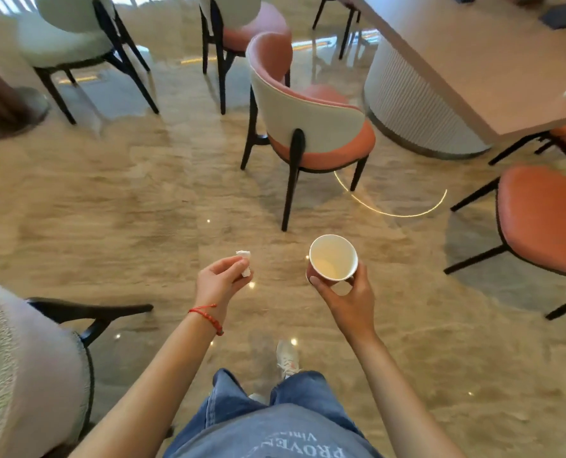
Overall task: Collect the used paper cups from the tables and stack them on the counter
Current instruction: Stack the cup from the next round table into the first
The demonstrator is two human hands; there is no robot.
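Right hand [349, 297]: grasps a paper cup [332, 258] from below — upright, tilted slightly, held over the floor, near centre.
Left hand [222, 279]: pinches a crumpled white tissue [244, 262] at its fingertips.
Ahead: pink-and-white chair [303, 117] — table [493, 61] far right.
Underfoot: glossy marble floor [126, 200].

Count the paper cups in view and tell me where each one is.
1. The paper cup is held in the right hand, open end up, above the floor. More may sit on the table, mostly out of frame.
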